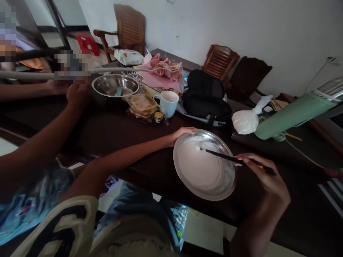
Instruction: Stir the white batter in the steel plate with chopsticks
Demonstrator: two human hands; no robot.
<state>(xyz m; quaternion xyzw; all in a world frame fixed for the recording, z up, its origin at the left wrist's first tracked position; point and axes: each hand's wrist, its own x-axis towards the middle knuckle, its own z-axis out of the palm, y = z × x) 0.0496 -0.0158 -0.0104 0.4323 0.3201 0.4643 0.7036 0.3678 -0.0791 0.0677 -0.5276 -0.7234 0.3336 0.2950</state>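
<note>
A wide metal bowl point(230, 178) sits near the table's front edge, with a pale, smooth mixture point(197, 167) covering its bottom. My left hand point(184, 133) grips the bowl's far left rim, its fingers over the edge and the thumb not clearly seen. In my right hand point(264, 175) are black chopsticks point(221, 155), pinched between thumb and fingers. They slant left across the bowl, their tips at the surface of the mixture. Beyond my right hand lies a tied plastic bag of white powder point(245, 121).
A green thermos point(294, 114) stands at the right. Behind the bowl are a light blue mug point(168, 103), a small jar point(158, 117), plastic food containers point(143, 103) and a black bag point(205, 96). Another person's arms point(53, 125) rest at left beside a second metal bowl point(96, 88).
</note>
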